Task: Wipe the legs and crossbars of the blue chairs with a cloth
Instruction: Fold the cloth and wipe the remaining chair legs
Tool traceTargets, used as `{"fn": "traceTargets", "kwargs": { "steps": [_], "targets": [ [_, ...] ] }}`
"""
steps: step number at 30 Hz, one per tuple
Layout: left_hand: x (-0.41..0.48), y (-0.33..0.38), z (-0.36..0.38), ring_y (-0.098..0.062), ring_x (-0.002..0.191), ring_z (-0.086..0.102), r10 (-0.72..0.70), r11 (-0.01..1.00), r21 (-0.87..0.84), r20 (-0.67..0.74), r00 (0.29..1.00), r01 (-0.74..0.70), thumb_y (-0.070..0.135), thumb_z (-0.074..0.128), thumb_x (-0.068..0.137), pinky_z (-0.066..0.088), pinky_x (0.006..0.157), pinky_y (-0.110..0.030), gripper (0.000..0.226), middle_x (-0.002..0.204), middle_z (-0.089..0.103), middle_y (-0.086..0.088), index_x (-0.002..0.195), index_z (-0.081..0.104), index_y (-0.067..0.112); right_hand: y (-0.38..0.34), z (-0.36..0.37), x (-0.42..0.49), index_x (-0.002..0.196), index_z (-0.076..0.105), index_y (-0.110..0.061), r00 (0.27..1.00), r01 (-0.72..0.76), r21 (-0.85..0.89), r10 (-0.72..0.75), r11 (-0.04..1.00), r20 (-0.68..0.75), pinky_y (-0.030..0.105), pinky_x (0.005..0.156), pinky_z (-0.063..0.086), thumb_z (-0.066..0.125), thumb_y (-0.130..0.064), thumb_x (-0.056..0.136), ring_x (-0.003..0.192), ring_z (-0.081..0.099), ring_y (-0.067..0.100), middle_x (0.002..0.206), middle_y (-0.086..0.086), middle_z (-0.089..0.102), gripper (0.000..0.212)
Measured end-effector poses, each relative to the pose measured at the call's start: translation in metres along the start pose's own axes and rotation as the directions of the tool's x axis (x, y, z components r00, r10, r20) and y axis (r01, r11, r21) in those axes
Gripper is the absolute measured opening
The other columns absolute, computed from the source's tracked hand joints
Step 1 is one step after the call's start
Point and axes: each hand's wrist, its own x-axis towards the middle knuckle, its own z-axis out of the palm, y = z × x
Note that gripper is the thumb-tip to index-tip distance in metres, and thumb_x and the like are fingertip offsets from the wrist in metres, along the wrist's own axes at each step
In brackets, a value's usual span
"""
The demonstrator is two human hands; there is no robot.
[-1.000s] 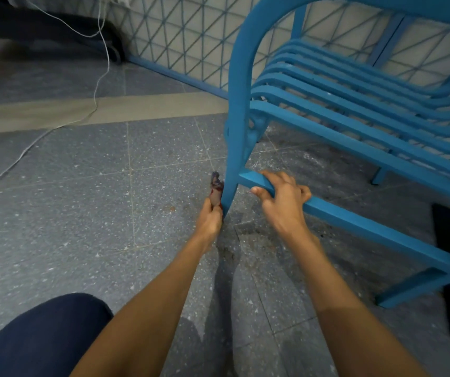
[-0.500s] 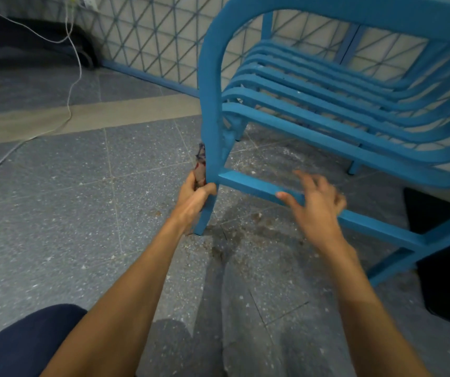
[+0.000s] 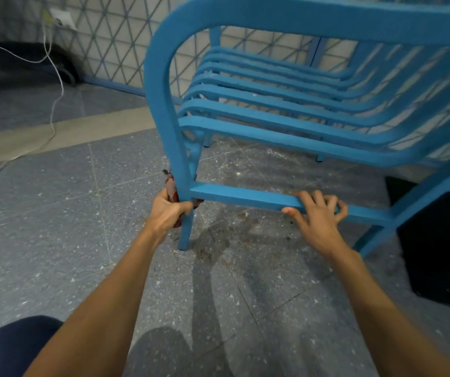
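Bare left forearm (image 3: 104, 295) and right forearm (image 3: 376, 303); navy-blue trousers (image 3: 8, 346) cover 1 knee (image 3: 27, 330).

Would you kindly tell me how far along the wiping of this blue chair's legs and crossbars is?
Nothing shows as finished. In hand: the left hand grips the cloth round the near leg where it meets the crossbar, which the right hand holds. Left: that crossbar and the other leg.

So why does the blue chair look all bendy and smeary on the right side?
In the head view, the wide lens bows the blue chair; its slats smear at the right edge, probably motion blur; the left hand and right hand look sharper; soft arm shadows lie on the floor.
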Motion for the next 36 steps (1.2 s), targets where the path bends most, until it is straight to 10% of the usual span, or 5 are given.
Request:
{"fn": "traceTargets", "kwargs": {
  "steps": [12,18,28,32,36],
  "targets": [
    [-0.033,-0.021,0.030,-0.003,0.043,0.048,-0.049,0.999,-0.019,-0.145,0.988,0.047,-0.016,0.055,0.076,0.037,0.038,-0.014,0.030,0.071,0.062,-0.008,0.103,0.058,-0.002,0.032,-0.019,0.041,0.129,0.055,-0.028,0.988,0.038,0.039,-0.043,0.999,0.145,0.051,0.112,0.007,0.051,-0.059,0.087,0.126,0.034,0.027,0.128,0.005,0.046,0.052],
    [-0.045,-0.021,0.091,0.001,0.042,0.046,-0.042,0.998,0.047,-0.005,0.999,0.042,-0.015,0.060,0.075,0.039,0.042,-0.015,0.027,0.062,0.052,0.000,0.081,0.053,0.011,0.066,-0.039,0.068,0.127,0.057,-0.036,0.973,-0.214,0.052,0.208,0.975,0.101,0.064,0.110,0.005,0.065,-0.040,0.086,0.134,0.019,0.037,0.143,0.012,0.027,0.042],
    [-0.060,-0.024,0.180,-0.019,0.095,0.059,0.011,0.985,0.163,0.276,0.961,-0.058,-0.006,0.056,0.084,0.050,0.088,-0.036,0.032,0.098,0.061,-0.002,0.111,0.051,0.010,0.099,-0.045,0.068,0.154,0.009,-0.024,0.921,-0.370,0.222,0.324,0.902,0.218,0.053,0.109,0.032,0.055,-0.017,0.095,0.135,0.036,0.036,0.147,0.019,0.037,0.075],
    [-0.056,-0.015,0.192,-0.019,0.106,0.058,-0.011,0.965,0.240,0.434,0.901,-0.104,-0.003,0.061,0.084,0.046,0.095,-0.031,0.037,0.111,0.060,-0.004,0.117,0.050,0.009,0.076,-0.044,0.033,0.147,0.031,-0.010,0.859,-0.510,0.419,0.472,0.751,0.199,0.036,0.097,0.043,0.056,-0.009,0.090,0.122,0.052,0.035,0.135,0.021,0.051,0.063],
    [-0.059,-0.012,0.179,-0.018,0.097,0.061,-0.072,0.944,0.320,0.433,0.898,-0.079,-0.002,0.066,0.080,0.048,0.078,-0.021,0.037,0.105,0.063,-0.005,0.112,0.051,0.011,0.064,-0.043,-0.027,0.112,0.060,-0.004,0.645,-0.760,0.533,0.534,0.373,0.547,0.031,0.058,0.049,0.057,-0.019,0.091,0.073,0.065,0.028,0.086,0.015,0.063,0.026]
  ]
}}
